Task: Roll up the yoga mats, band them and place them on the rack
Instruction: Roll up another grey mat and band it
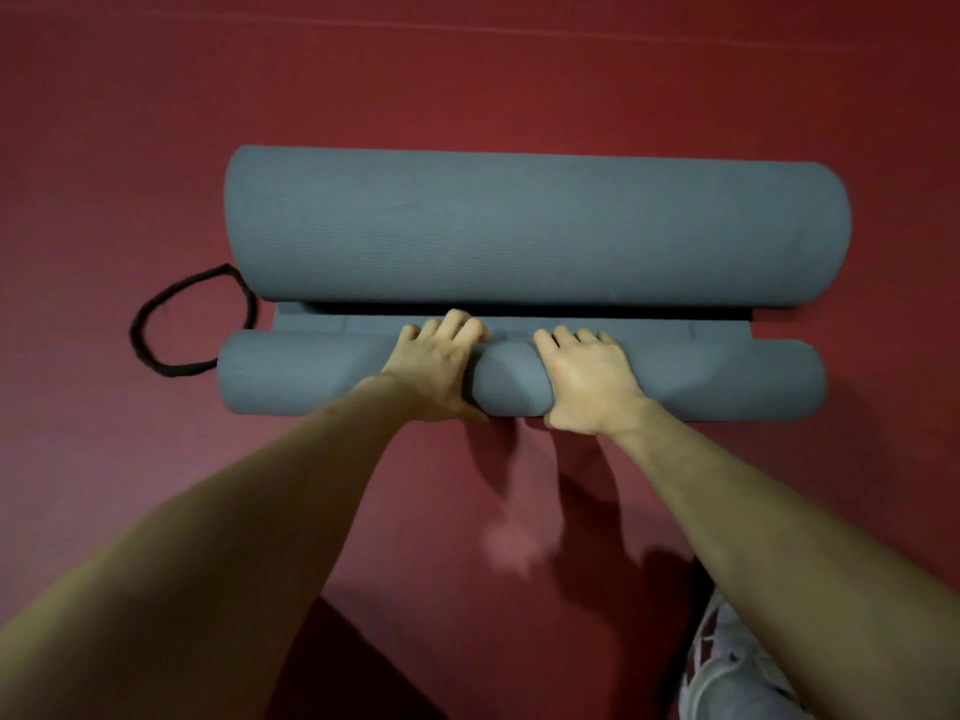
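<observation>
Mid-floor [156, 122]: grey mat [519, 226], big curl at the far end, small tight roll nearest. Left hand [431, 371] and right hand [587, 381] side by side on the small roll's middle, fingers curled over the top, thumbs tucked under, foam dented between. Soft, springy, probably light; better gripped wider, towards the ends. Black band [156, 324] beside the mat's left edge.
</observation>
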Available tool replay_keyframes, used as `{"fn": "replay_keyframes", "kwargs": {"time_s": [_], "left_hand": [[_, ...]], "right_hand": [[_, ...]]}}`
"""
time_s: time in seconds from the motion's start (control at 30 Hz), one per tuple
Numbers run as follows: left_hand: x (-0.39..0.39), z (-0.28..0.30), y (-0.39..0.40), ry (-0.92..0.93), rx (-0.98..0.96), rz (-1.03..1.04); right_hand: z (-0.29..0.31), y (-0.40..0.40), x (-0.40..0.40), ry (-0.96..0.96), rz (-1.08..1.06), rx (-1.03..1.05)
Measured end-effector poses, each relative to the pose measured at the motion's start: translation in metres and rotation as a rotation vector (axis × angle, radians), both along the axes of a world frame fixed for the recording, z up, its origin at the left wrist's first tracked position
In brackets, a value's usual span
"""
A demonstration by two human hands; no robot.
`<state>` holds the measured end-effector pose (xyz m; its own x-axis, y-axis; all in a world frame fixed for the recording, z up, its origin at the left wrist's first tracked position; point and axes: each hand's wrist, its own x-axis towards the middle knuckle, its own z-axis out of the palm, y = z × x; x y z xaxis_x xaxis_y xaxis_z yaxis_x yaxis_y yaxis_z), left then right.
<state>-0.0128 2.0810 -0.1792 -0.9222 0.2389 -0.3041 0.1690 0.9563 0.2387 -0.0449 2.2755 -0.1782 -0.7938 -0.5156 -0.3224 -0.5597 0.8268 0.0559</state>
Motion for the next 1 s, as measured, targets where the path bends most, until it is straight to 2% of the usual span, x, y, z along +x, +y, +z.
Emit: {"fn": "replay_keyframes", "kwargs": {"time_s": [0.1, 0.17, 0.27, 0.3, 0.33, 0.4, 0.5, 0.6, 0.73, 0.9, 1.0], "left_hand": [[0.002, 0.001, -0.005, 0.089, -0.006, -0.039], [-0.001, -0.001, -0.011, 0.146, 0.031, -0.085], [-0.009, -0.004, -0.017, 0.209, 0.104, -0.098], [-0.012, -0.002, -0.018, 0.196, 0.13, -0.068], [-0.015, 0.0, -0.019, 0.18, 0.149, -0.039], [-0.021, -0.002, -0.018, 0.216, 0.153, 0.002], [-0.043, -0.004, -0.011, 0.3, 0.055, 0.137], [-0.07, 0.0, 0.002, 0.169, -0.065, 0.35], [-0.098, -0.008, 0.019, 0.11, 0.013, 0.572], [-0.125, -0.017, 0.011, 0.086, 0.066, 0.547], [-0.127, -0.016, 0.006, 0.206, 0.106, 0.472]], "right_hand": [[0.003, -0.001, -0.002, -0.028, -0.032, -0.007], [0.01, -0.003, -0.011, -0.155, -0.131, -0.064], [0.024, -0.003, -0.038, -0.477, -0.457, -0.387], [0.025, -0.005, -0.048, -0.513, -0.534, -0.474], [0.026, -0.009, -0.058, -0.5, -0.549, -0.49], [0.024, -0.019, -0.075, -0.426, -0.515, -0.352], [0.015, -0.031, -0.086, -0.24, -0.48, -0.278], [0.009, -0.032, -0.084, -0.165, -0.356, -0.278], [0.009, -0.029, -0.098, -0.143, -0.258, -0.312], [-0.001, -0.009, -0.091, 0.089, -0.098, -0.382], [-0.015, 0.001, -0.083, 0.201, 0.05, -0.325]]}}
